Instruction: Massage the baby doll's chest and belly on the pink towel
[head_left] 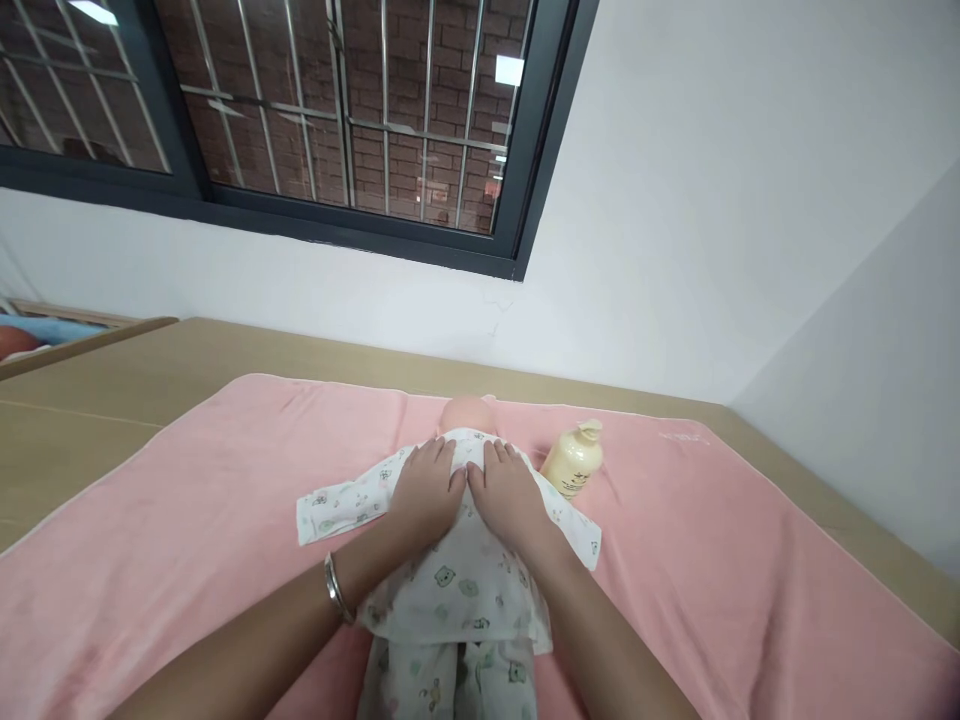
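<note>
Nearest the camera, the printed trousers (450, 685) of a baby doll (450, 560) are lying at the bottom edge, with the person's two forearms coming in over them from either side. The doll is lying on its back along the middle of a pink towel (187, 520), head (466, 412) at the far end, dressed in a white top (457, 570) with small animal prints.

The left hand (429, 482), a silver bangle (335, 588) on its wrist, is resting flat on the doll's chest, fingers open and laid together, gripping nothing. The right hand (511, 490) is lying just beside it in the same way, open-palmed, thumbs nearly touching at the midline.

Judging from this, the hands are pressing or stroking the chest. To do it well, the palms should be staying flat and even, working out from the middle symmetrically, and light enough that the top is not bunching under them.

A cream pump bottle (574, 460) is standing to the right of the doll's shoulder, near but apart from the right hand. A barred window (337, 110) is filling the far wall.
</note>
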